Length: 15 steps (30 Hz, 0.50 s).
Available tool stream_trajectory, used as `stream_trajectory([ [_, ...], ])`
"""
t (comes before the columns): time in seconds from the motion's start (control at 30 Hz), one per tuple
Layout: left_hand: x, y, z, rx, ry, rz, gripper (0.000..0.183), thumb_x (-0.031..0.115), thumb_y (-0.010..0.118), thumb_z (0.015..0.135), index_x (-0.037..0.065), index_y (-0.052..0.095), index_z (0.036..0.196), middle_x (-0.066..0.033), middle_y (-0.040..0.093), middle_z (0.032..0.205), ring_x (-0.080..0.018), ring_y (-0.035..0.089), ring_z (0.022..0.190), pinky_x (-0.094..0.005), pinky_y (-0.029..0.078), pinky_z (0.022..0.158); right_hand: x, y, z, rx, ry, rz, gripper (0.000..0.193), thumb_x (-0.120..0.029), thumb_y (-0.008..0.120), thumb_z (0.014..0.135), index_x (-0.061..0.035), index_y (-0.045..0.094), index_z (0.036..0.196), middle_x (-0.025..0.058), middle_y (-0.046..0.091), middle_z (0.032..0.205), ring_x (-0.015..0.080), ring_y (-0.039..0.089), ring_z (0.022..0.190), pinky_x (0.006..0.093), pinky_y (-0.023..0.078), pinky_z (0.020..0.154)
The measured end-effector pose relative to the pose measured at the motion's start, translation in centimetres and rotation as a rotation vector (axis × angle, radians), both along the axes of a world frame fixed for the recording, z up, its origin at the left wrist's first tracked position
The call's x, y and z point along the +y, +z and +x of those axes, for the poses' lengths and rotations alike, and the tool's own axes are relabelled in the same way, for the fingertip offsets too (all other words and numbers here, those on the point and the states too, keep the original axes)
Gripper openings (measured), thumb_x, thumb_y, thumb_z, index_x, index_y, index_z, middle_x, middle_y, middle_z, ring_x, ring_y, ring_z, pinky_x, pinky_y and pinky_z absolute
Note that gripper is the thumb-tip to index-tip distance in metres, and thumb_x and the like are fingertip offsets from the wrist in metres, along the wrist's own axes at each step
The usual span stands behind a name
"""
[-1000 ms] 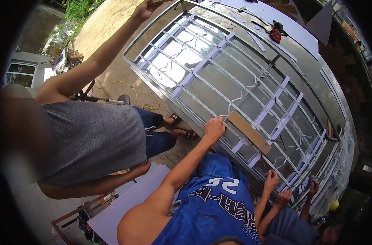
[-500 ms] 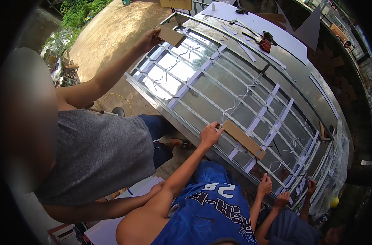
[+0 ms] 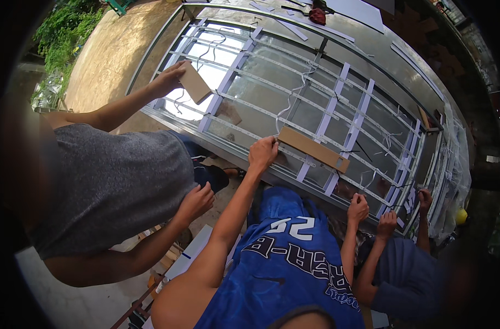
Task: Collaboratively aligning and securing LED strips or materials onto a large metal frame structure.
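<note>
Left hand [image 3: 263,152] pinches wavy white wire [image 3: 303,84] beside long cardboard box [image 3: 314,150]; right hand [image 3: 358,208] curled, cannot tell whether gripping.

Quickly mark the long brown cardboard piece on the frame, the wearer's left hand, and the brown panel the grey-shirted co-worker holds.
Long brown cardboard piece [image 3: 314,149]: head view, middle of its upper face.
Wearer's left hand [image 3: 263,153]: head view, back of the hand.
Brown panel [image 3: 195,83]: head view, middle of its broad face.
</note>
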<state>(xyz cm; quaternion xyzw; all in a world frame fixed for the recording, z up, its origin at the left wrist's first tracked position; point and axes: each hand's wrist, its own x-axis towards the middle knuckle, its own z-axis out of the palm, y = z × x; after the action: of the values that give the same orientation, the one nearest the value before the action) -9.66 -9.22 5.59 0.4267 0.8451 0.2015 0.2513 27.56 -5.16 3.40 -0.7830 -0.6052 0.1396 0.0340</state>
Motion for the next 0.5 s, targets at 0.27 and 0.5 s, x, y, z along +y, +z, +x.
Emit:
stream_trajectory([
  [0.27,0.3,-0.1,0.2,0.039,-0.029,-0.121,0.023,0.028,0.06,0.083,0.006,0.066,0.087,-0.0178,0.067,0.084,-0.0375,0.064,0.084,-0.0474,0.05,0.075,-0.3,1.3,-0.4,0.011,-0.022,0.003,0.029,-0.037,0.055,0.086,-0.0141,0.072,0.091,0.0127,0.07,0.084,0.0364,0.066,0.083,0.0471,0.049,0.073],
  [0.5,0.4,0.3,0.0,0.075,-0.038,-0.164,0.025,0.029,0.061,0.083,0.005,0.066,0.088,-0.0181,0.067,0.085,-0.0373,0.065,0.083,-0.0474,0.05,0.074,-0.4,1.0,-0.7,-0.003,-0.028,0.051,0.026,-0.034,0.056,0.086,-0.0141,0.072,0.091,0.0141,0.069,0.083,0.0376,0.065,0.082,0.0466,0.049,0.073],
])
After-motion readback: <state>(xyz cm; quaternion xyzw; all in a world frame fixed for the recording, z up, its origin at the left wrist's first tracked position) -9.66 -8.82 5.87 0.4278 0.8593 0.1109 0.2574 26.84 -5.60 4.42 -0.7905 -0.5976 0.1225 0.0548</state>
